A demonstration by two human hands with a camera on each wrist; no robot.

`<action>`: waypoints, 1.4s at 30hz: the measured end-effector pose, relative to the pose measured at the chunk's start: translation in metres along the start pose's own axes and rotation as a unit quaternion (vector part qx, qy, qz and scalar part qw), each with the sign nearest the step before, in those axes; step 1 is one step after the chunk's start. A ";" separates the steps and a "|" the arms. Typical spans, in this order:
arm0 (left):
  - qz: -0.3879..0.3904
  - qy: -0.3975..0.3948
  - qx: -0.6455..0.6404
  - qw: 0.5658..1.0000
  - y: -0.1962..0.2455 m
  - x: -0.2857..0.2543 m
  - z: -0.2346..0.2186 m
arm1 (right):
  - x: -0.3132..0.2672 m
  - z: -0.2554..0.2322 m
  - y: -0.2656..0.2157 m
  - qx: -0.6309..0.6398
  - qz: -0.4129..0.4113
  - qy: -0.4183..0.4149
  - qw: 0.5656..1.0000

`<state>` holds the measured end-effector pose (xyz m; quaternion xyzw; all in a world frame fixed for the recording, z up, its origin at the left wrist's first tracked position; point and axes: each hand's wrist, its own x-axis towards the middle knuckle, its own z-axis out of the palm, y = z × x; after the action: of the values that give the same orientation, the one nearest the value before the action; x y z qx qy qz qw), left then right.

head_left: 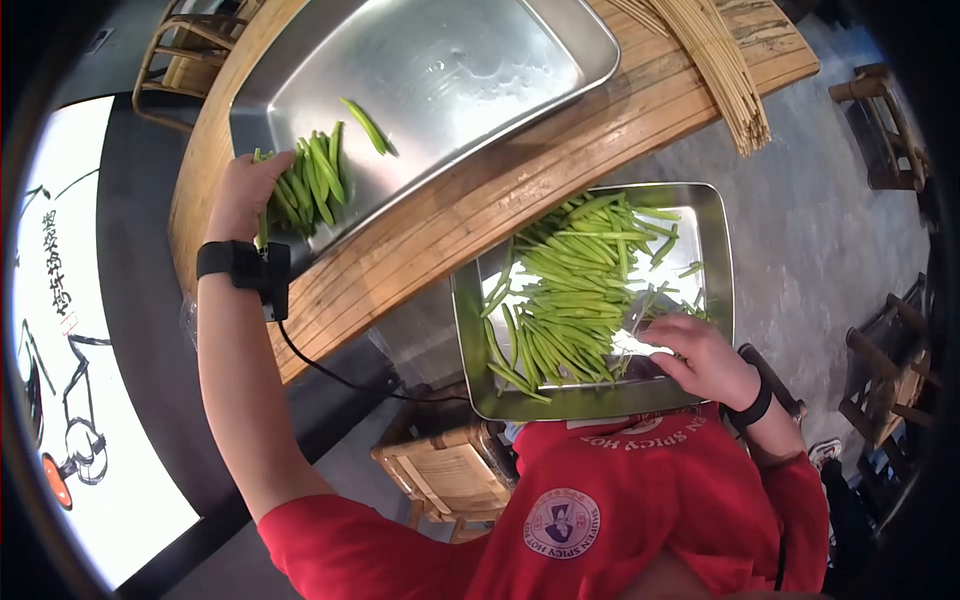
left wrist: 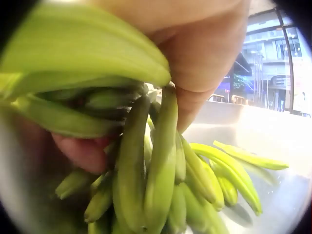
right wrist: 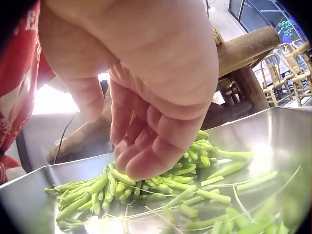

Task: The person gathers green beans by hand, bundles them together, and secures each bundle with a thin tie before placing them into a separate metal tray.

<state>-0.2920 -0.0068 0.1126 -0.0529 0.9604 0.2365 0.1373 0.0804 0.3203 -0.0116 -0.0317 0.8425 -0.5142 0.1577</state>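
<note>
My left hand (head_left: 258,192) grips a bunch of green bean pods (head_left: 308,185) at the near corner of a large steel tray (head_left: 480,60) on the wooden table. In the left wrist view the thumb and fingers (left wrist: 204,68) wrap the bean bunch (left wrist: 156,185), whose tips hang over the tray floor (left wrist: 278,141). One loose pod (head_left: 365,125) lies further in. My right hand (head_left: 690,350) hovers over a smaller steel tray (head_left: 715,215) piled with beans (head_left: 570,295). Its fingers (right wrist: 141,156) are loosely bent above cut bean pieces (right wrist: 161,187), holding nothing.
A bundle of thin bamboo sticks (head_left: 715,60) lies across the wooden table (head_left: 560,160) at the far right. A wooden stool (head_left: 455,470) stands under the small tray. More wooden stools (head_left: 885,120) stand at the right. A cable (head_left: 320,365) runs from my left wrist.
</note>
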 end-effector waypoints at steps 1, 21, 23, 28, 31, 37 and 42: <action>-0.003 -0.005 0.000 1.000 0.001 -0.001 0.001 | 0.000 0.000 0.000 0.001 0.004 -0.003 1.000; 0.461 -0.227 0.235 0.825 -0.068 -0.248 0.152 | -0.012 0.036 -0.015 -0.067 -0.076 -0.100 0.990; 0.479 -0.191 0.311 0.798 -0.080 -0.247 0.175 | -0.015 0.041 -0.012 -0.084 -0.107 -0.091 0.986; 0.489 -0.163 0.409 0.753 -0.087 -0.238 0.192 | -0.018 0.044 -0.015 -0.090 -0.088 -0.112 0.986; 0.530 -0.138 0.298 0.782 -0.088 -0.228 0.183 | -0.014 0.042 -0.022 -0.097 -0.070 -0.126 0.985; 0.414 -0.197 0.077 0.886 -0.057 -0.247 0.172 | 0.004 0.047 -0.037 -0.115 -0.256 0.116 0.953; 0.380 -0.246 -0.006 0.892 -0.044 -0.257 0.185 | 0.019 0.058 -0.033 -0.189 -0.261 0.156 0.934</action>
<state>0.0051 0.0502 0.0102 0.3752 0.8412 0.2819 0.2685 0.0763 0.2512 -0.0117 -0.1994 0.8999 -0.3673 -0.1243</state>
